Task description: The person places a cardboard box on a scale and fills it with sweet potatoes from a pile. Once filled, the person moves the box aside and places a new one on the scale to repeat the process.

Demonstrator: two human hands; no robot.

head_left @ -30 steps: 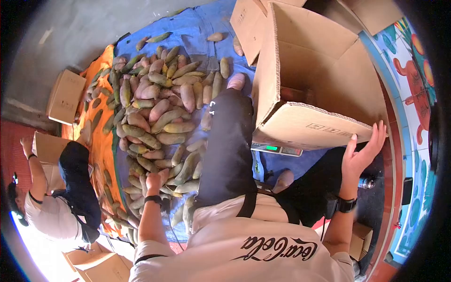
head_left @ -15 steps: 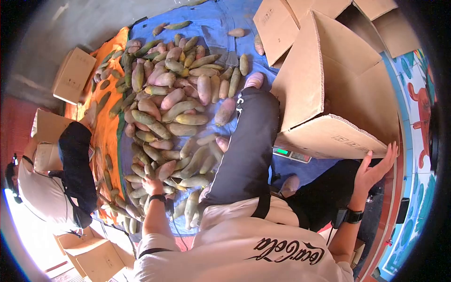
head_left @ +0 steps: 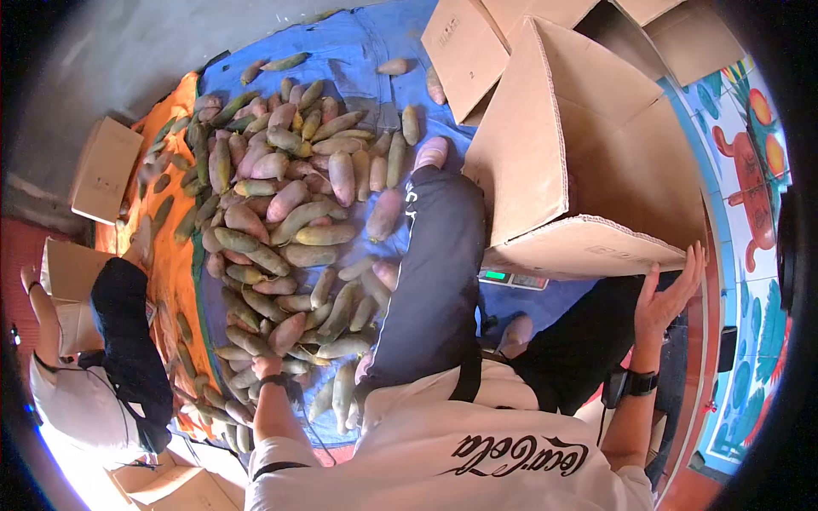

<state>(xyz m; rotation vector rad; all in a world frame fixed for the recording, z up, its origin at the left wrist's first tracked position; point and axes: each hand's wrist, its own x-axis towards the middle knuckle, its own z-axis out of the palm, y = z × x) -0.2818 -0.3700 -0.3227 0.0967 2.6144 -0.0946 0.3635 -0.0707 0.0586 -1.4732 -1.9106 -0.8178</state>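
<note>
Your left hand (head_left: 267,368) sits at the near edge of the produce pile (head_left: 290,221), fingers buried among the long pink and greenish pieces, so you can't tell its grip. Your right hand (head_left: 671,294) is spread flat and empty against the front flap of the cardboard box (head_left: 588,145), which stands over a scale (head_left: 511,278) on the blue tarp (head_left: 375,43)

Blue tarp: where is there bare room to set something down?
Bare blue tarp shows between the top of the pile and the cardboard boxes. A smaller bare strip lies just below the scale. The pile itself is crowded, and the orange sheet beside it is littered too.
</note>
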